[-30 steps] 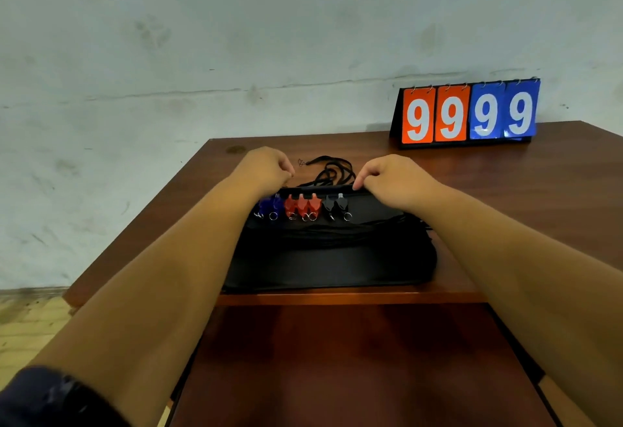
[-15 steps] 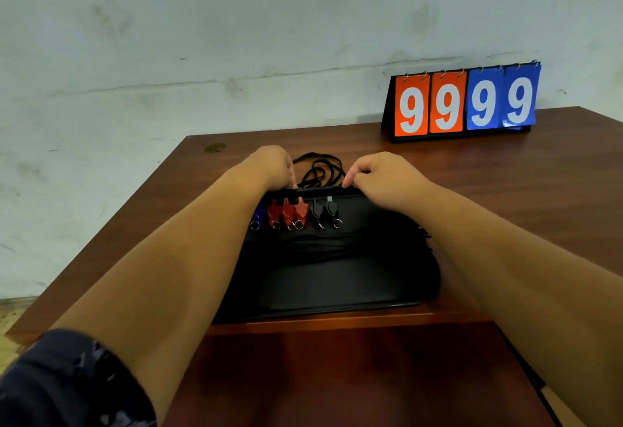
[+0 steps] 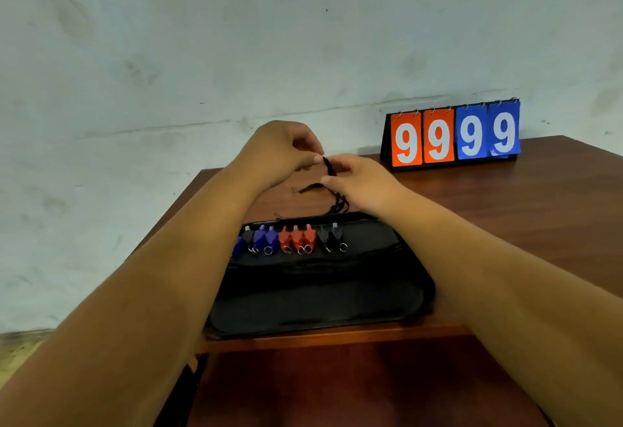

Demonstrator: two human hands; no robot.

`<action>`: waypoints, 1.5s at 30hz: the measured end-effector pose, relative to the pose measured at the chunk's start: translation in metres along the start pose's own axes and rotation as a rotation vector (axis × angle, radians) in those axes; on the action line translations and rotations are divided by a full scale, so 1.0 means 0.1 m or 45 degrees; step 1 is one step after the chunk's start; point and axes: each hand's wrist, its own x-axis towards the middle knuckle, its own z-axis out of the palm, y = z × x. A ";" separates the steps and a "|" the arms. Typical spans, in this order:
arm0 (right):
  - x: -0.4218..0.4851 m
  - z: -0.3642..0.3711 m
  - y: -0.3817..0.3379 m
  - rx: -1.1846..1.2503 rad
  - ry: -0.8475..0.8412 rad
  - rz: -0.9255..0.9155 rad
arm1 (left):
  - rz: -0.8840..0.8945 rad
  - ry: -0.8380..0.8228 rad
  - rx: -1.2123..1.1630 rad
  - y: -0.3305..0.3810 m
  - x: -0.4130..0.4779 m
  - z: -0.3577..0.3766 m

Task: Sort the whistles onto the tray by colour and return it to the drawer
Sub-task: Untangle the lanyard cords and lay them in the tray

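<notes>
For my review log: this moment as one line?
left hand, right hand: pinching black lanyard cords | blue, red, black plastic whistles: rowed on black tray | tray: on brown wooden table

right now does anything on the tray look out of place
Yes: one black whistle sits among the blue whistles at the left of the row on the tray, apart from the two black whistles right of the red whistles, breaking the colour grouping.

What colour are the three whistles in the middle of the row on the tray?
The middle whistles are red; the head view shows them best.
</notes>
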 end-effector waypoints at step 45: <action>-0.58 -0.22 -0.93 0.828 0.100 0.382 | -0.386 -0.739 -0.722 0.09 -0.96 0.08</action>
